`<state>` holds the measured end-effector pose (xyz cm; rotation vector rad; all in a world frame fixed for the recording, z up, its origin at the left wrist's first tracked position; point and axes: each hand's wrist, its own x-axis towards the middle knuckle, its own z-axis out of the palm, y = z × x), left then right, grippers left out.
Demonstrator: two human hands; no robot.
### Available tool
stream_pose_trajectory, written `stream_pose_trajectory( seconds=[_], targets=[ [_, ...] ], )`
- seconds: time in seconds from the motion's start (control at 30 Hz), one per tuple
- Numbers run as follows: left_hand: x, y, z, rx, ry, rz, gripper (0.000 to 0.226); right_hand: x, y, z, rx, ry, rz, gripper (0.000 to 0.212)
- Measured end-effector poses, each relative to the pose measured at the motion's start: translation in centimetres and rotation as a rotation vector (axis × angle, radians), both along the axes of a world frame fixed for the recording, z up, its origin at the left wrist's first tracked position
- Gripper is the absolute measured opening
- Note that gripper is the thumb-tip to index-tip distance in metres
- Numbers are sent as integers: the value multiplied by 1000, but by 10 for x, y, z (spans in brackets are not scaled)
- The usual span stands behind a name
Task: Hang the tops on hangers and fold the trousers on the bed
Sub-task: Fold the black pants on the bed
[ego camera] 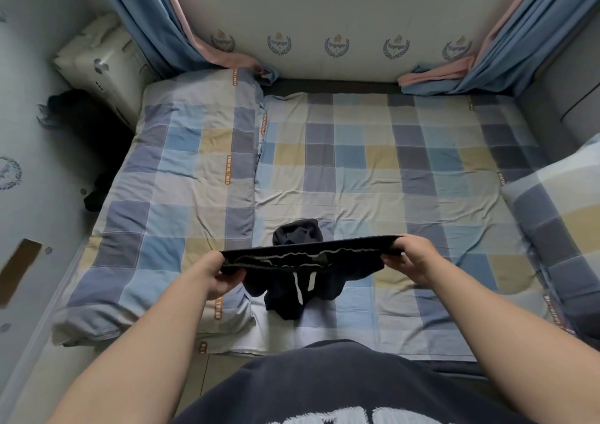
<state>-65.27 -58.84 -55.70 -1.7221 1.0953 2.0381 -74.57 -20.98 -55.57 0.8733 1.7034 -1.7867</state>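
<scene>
**Trousers held taut by the waistband over the bed, not yet folded**

Head view: the dark navy trousers point(285, 293) hang over the near middle of the bed point(373, 170), with the waistband point(308, 254) pulled into a nearly straight line. The left hand point(224, 275) pinches the waistband's left end and the right hand point(412, 258) grips its right end. The hands are well apart, each clamped on cloth. This spread probably flattens the waist and lets the legs drop in line before the garment is laid down.

A white drawstring point(300, 288) dangles under the waistband's middle, so the front likely faces the person. The cloth below the waistband bunches on the sheet, and a dark lump just beyond the waistband looks like more of the legs. No fold looks made yet.

A folded checked quilt point(181, 180) lies left of the trousers, and a pillow point(558, 202) sits well to their right.
</scene>
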Motion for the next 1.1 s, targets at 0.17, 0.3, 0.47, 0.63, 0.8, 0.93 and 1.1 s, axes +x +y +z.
stream_pose_trajectory(
  seconds=[0.17,0.3,0.47,0.63,0.8,0.93,1.1],
  targets=[
    [-7,10,4,81,132,249,45,0,5,2,-235,80,-26,15],
    [-11,21,6,-70,218,263,51,1,0,6,-264,187,19,38],
    [-11,18,11,-6,426,316,38,1,-6,9,242,369,234,33],
    [-11,7,12,165,631,345,24,-4,-5,15,454,476,284,25],
    [-19,18,5,-438,601,-109,26,-6,-2,18,855,574,430,11],
    [-31,11,11,-981,450,-439,5,-16,-2,36,691,627,438,4],
    [-82,-2,64,-1409,474,-515,21,-62,-7,93,698,857,425,10]
  ],
)
